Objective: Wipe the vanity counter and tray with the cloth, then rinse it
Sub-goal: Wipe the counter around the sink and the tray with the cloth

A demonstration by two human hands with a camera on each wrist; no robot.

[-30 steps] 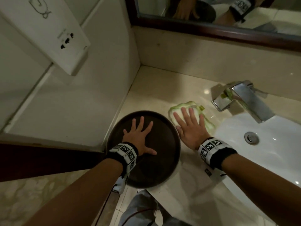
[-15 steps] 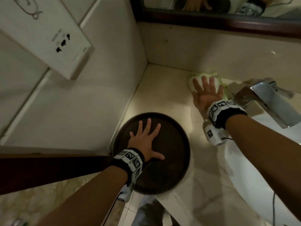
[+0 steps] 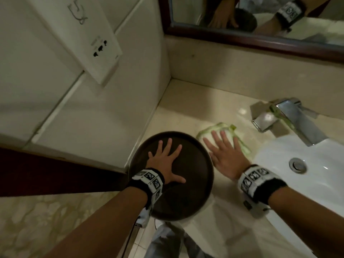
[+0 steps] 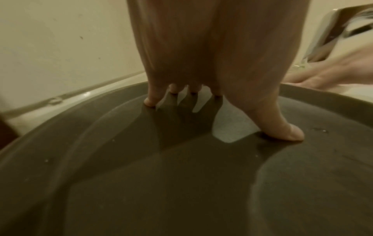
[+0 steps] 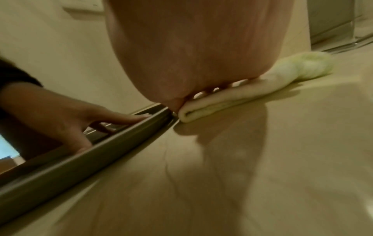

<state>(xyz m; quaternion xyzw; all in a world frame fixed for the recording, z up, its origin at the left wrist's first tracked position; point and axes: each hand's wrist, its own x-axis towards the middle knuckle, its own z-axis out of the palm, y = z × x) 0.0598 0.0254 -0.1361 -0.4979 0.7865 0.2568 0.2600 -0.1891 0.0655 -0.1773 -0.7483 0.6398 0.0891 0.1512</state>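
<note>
One round dark tray [image 3: 193, 192], one folded green-edged cloth [image 3: 210, 134], both on the bench [image 3: 186, 112]. Left hand [image 3: 165, 161] flat on the tray, fingers spread, gripping nothing. Right hand [image 3: 227, 155] flat, pressing the cloth just beside the tray, near one chrome faucet [image 3: 290, 118]

worktop [image 3: 186, 101] beige marble, under my fingers | dark round tray [image 3: 193, 183] at its left front edge | folded green-white cloth [image 3: 210, 133] just beside tray

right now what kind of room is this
Most likely a bathroom, perhaps a hotel's: a white sink with a chrome faucet set in a marble-look counter, under a wood-framed mirror.
</note>
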